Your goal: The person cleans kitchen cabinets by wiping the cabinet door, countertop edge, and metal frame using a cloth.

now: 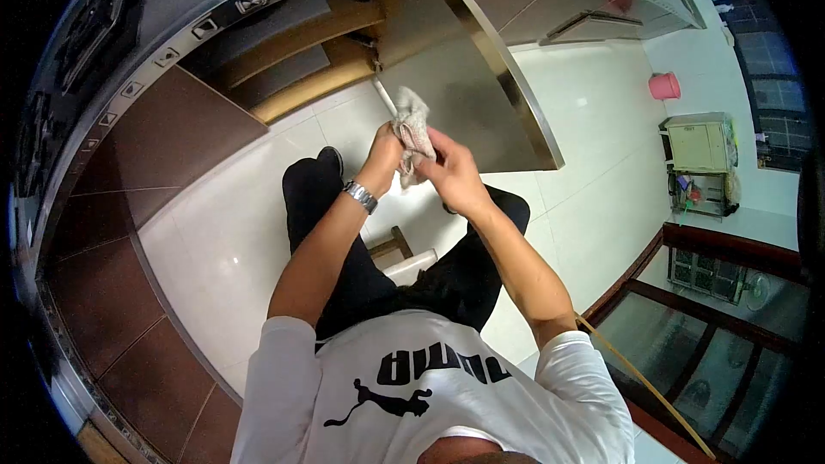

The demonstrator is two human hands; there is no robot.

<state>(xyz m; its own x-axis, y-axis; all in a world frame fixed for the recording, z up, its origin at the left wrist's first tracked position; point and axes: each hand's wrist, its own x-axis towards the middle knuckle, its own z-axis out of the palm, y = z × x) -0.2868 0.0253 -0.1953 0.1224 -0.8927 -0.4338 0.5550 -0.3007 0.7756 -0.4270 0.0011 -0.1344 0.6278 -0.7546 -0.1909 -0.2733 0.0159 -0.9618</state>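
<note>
A crumpled whitish cloth is held between both hands in front of the open cabinet. My left hand, with a metal watch at the wrist, is closed on the cloth from the left. My right hand grips its right side, thumb and fingers pinching it. Just above the cloth, a thin white rod reaches up towards the cabinet's edge; whether a hand holds its lower end is hidden. The open cabinet door stands to the right of the cloth.
The cabinet's wooden shelf is at upper left. A low stool shows between the legs. Farther right are a pink bucket, a small greenish cabinet and a glass-paned door. A worktop edge curves overhead.
</note>
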